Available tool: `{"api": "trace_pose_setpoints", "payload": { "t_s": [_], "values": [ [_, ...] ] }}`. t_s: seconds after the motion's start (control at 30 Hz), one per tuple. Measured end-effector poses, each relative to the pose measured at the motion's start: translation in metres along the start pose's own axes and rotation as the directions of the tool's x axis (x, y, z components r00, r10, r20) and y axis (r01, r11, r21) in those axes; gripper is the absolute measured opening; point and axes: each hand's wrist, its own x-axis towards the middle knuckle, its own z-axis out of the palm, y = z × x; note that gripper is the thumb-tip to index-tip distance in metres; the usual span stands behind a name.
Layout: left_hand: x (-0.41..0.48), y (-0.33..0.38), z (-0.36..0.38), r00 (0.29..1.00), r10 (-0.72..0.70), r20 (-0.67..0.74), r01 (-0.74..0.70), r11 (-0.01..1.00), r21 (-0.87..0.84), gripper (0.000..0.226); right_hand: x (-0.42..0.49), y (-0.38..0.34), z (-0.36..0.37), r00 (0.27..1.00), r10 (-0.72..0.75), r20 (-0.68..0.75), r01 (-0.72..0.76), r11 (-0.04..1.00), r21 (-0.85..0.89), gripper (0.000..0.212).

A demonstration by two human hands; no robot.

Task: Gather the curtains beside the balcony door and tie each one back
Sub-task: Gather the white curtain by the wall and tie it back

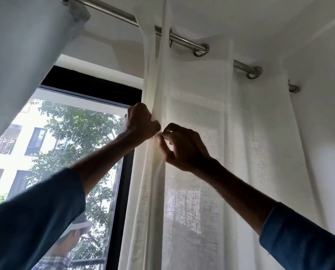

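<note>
While both arms reach up from the bottom corners, the two hands meet just left of centre on the sheer white curtain (pixel 194 191). The left hand (pixel 141 123) closes round the gathered leading edge of the cloth. Its back faces the camera and its fingertips are hidden behind the folds, so how far they wrap cannot be told. The right hand (pixel 182 147), at its 4 o'clock and almost touching it, pinches a small fold of the same curtain between thumb and forefinger, the other fingers curled loosely. Both hands are dark against the daylight, and their detail is hard to make out.

The curtain hangs by metal rings (pixel 201 50) from a steel rod (pixel 182 38) that slants from 11 o'clock down to 2 o'clock, with stretches of it covered by cloth. The fabric fills the view from 12 through 3 to 6 o'clock and is cut off at the bottom edge, so its hem does not show.

A second curtain (pixel 16 55), pale blue-grey and blurred, hangs at 10 o'clock, cropped by the left and top edges. Between the two stands the black door frame (pixel 123 182). Its glass (pixel 46 133) shows a leafy tree and a washed-out building. At 7 o'clock the glass carries a faint reflection of a person, mostly hidden behind the left sleeve (pixel 36 221). The right sleeve (pixel 299 240) runs out of view at 4 o'clock.
</note>
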Motion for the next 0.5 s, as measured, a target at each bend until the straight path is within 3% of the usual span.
{"api": "trace_pose_setpoints", "payload": {
  "t_s": [0.07, 0.17, 0.27, 0.33, 0.4, 0.5],
  "values": [
    [0.0, -0.006, 0.002, 0.999, 0.035, -0.031, -0.035, 0.999, -0.004, 0.031, -0.002, 0.017, -0.007, 0.994, 0.044, -0.096, -0.048, 0.998, -0.037, 0.027],
    [0.0, -0.016, 0.005, 0.992, 0.086, -0.088, -0.086, 0.996, -0.006, 0.025, -0.002, 0.055, -0.022, 0.918, 0.227, -0.324, -0.278, 0.953, -0.119, 0.02],
    [-0.001, -0.021, 0.007, 0.978, 0.149, -0.143, -0.145, 0.989, 0.038, 0.019, -0.003, 0.089, -0.034, 0.805, 0.445, -0.393, -0.508, 0.859, -0.067, 0.051],
    [-0.001, -0.023, 0.008, 0.97, 0.186, -0.154, -0.179, 0.982, 0.061, 0.017, -0.004, 0.103, -0.034, 0.724, 0.598, -0.344, -0.625, 0.78, 0.04, 0.078],
    [-0.001, -0.025, 0.011, 0.965, 0.217, -0.15, -0.207, 0.975, 0.075, 0.018, -0.006, 0.111, -0.032, 0.651, 0.731, -0.204, -0.727, 0.678, 0.108, 0.098],
    [0.0, -0.028, 0.015, 0.963, 0.236, -0.133, -0.226, 0.97, 0.086, 0.018, -0.011, 0.114, -0.022, 0.628, 0.776, -0.064, -0.764, 0.63, 0.143, 0.096]
  ]
}}
